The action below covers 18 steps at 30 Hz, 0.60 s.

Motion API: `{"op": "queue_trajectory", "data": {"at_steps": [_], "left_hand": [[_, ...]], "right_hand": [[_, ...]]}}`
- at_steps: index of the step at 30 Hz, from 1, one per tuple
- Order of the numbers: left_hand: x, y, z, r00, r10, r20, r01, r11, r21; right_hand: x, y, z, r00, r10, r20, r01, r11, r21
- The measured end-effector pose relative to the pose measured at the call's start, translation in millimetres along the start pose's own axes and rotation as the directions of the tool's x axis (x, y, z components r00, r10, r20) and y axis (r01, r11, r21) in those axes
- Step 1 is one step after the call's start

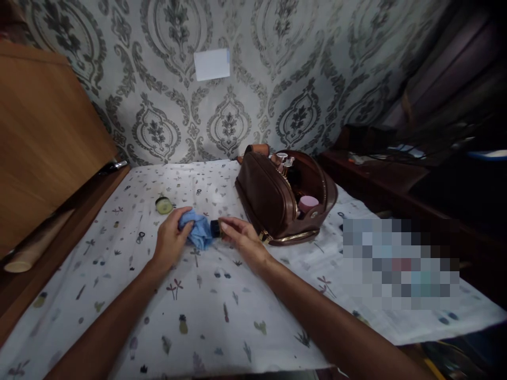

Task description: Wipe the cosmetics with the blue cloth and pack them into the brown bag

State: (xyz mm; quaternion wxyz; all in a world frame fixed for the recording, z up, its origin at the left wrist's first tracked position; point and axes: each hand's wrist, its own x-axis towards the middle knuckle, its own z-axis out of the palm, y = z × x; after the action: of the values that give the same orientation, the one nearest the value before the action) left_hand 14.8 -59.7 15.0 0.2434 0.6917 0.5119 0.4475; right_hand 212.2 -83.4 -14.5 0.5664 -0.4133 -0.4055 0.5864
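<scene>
A crumpled blue cloth (199, 232) is bunched in my left hand (173, 235), whose fingers are closed round it. My right hand (242, 237) pinches a small dark cylindrical container (216, 228), blackish at the end that meets the cloth. Its exact kind does not show, and part of it is hidden by my fingers. Beyond my left hand, a small round jar (163, 205) with yellow-green contents or label and a dark edge lies on the patterned cloth. To the right of my right hand stands an unzipped brown toiletry bag (263, 192), with a pink-lidded item (308, 203) and several bottles inside.
A white printed sheet (166, 322) covers the table. On the left stands a wooden panel (51, 142), with a rolled tube (37, 245) below it. A pixelated patch (400, 264) hides things at the right. Patterned wallpaper (229, 121) rises behind, bearing a white card (212, 64).
</scene>
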Motion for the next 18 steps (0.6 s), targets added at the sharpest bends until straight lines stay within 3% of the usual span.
{"op": "queue_trajectory", "data": {"at_steps": [2, 4, 6, 8, 12, 15, 18], "left_hand": [[-1.7, 5.5, -1.8, 0.994, 0.036, -0.106, -0.029, 0.998, 0.064], [-5.8, 10.8, -1.0, 0.991, 0.032, -0.127, -0.029, 0.999, 0.027], [-11.7, 14.8, 2.4, 0.996, 0.059, -0.064, -0.060, 0.998, -0.016], [-17.8, 17.4, 7.1, 0.983, 0.177, 0.043, -0.177, 0.984, -0.023], [-24.4, 17.0, 13.2, 0.869, 0.462, 0.175, -0.474, 0.880, 0.032], [-24.4, 10.0, 12.8, 0.820, 0.511, 0.259, -0.550, 0.828, 0.111], [-23.3, 0.3, 11.9, 0.798, 0.516, 0.310, -0.584, 0.790, 0.189]], "right_hand": [[-1.8, -2.1, 1.6, 0.999, 0.016, 0.028, -0.017, 0.999, 0.041], [-4.0, -4.4, 3.7, 0.998, 0.032, 0.060, -0.036, 0.997, 0.068], [-6.2, -6.6, 5.9, 0.995, 0.045, 0.084, -0.052, 0.995, 0.085], [-8.2, -9.1, 7.6, 0.993, 0.067, 0.099, -0.078, 0.991, 0.112], [-11.8, -15.3, 9.8, 0.983, 0.121, 0.135, -0.149, 0.964, 0.218], [-14.3, -17.7, 11.7, 0.965, 0.163, 0.206, -0.212, 0.946, 0.245], [-16.4, -15.3, 14.0, 0.941, 0.212, 0.263, -0.273, 0.936, 0.222]]}}
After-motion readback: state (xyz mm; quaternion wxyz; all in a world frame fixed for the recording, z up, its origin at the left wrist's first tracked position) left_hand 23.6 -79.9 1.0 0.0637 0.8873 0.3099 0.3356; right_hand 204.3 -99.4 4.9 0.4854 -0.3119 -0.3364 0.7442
